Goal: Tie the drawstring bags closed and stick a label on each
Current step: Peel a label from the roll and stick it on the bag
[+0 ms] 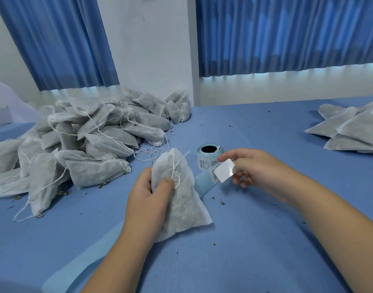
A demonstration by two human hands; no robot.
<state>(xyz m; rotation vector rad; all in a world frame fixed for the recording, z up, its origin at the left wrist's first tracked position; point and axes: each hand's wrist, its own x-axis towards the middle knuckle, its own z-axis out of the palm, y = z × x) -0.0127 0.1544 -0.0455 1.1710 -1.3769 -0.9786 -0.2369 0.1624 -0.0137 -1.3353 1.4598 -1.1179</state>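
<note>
My left hand (147, 193) grips a white drawstring bag (181, 208) filled with dried herbs, its thumb on the front, the tied neck pointing away from me and its strings hanging down the front. My right hand (255, 170) pinches a white label (224, 170) by one edge, held in the air just right of the bag. A roll of labels (209, 154) on pale blue backing stands on the table behind the label, with a strip of backing (202, 182) trailing toward the bag.
A big heap of filled bags (79, 136) with loose strings covers the table's left side. A smaller stack of bags (350, 127), one showing a label, lies at the far right. Herb crumbs dot the blue tablecloth (255, 240). Blue curtains hang behind.
</note>
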